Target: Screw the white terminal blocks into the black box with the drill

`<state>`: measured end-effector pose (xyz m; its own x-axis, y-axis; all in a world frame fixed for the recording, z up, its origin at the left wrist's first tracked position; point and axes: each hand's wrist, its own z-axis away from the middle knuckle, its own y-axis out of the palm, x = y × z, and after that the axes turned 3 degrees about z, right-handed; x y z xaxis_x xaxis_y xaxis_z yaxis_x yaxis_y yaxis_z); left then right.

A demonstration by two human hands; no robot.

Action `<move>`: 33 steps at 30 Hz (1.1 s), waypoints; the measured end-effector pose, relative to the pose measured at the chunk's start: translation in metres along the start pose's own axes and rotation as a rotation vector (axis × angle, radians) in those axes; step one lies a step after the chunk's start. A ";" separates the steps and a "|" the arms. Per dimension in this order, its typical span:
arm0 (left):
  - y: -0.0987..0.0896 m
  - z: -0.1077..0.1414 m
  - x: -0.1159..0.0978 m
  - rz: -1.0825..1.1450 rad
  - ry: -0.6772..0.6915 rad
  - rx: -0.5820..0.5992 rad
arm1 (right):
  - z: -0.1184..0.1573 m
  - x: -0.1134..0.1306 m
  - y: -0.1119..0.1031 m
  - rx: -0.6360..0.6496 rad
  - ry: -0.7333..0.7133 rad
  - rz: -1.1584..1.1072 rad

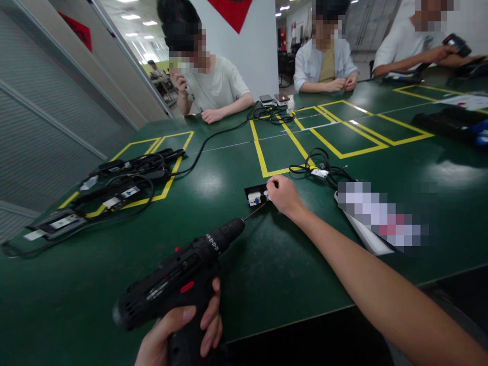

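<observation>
A black power drill (pixel 186 274) with a long thin bit fills the lower left, its handle wrapped by my left hand (pixel 183 325). The bit points up and right, its tip beside a small black part (pixel 249 192) with white and blue pieces on the green table. My right hand (pixel 284 195) is closed at the right end of that part, fingers pressed together on it. The fingertips are partly hidden. Whether the bit touches the part is too small to tell.
Black devices with cables (pixel 129 188) lie at the left in yellow tape outlines (pixel 263 152). A coiled cable (pixel 324 170) and a white object (pixel 366 229) are right of my right hand. Several people sit across the green table (pixel 297 305); a black tray (pixel 450 122) is far right.
</observation>
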<state>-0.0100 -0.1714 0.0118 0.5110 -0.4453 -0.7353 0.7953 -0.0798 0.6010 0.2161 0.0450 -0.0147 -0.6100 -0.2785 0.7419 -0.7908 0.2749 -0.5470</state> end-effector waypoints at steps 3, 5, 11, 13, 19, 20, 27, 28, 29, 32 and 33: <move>0.001 0.000 0.000 0.005 0.000 -0.006 | 0.000 0.001 0.000 0.000 0.003 0.000; 0.002 0.000 0.000 0.009 0.004 -0.010 | 0.000 0.001 0.000 0.001 0.002 -0.001; 0.000 0.001 0.000 0.009 -0.010 -0.020 | 0.000 0.001 0.000 -0.004 0.000 0.002; 0.000 0.001 0.000 0.009 -0.006 -0.012 | -0.001 0.001 0.000 -0.006 -0.002 0.003; -0.001 0.000 0.000 -0.001 0.002 0.007 | -0.001 0.000 0.000 -0.003 -0.011 -0.003; -0.001 0.000 -0.001 -0.003 0.002 0.008 | 0.000 0.000 0.000 -0.002 -0.012 -0.004; 0.001 0.000 0.000 0.000 0.009 -0.008 | 0.000 0.001 -0.001 0.000 -0.016 -0.003; 0.002 0.000 0.000 0.000 0.010 -0.009 | 0.000 0.001 -0.001 0.001 -0.015 -0.002; 0.002 0.000 0.000 -0.002 0.010 -0.011 | 0.000 0.001 -0.001 0.002 -0.014 -0.001; 0.003 0.000 -0.001 -0.002 0.010 -0.013 | 0.000 0.002 -0.002 0.005 -0.011 0.004; 0.004 0.000 -0.001 -0.003 0.009 -0.012 | 0.000 0.002 -0.002 0.006 -0.011 0.005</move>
<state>-0.0077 -0.1713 0.0147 0.5115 -0.4366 -0.7401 0.8007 -0.0705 0.5949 0.2163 0.0437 -0.0127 -0.6143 -0.2875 0.7349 -0.7881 0.2705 -0.5529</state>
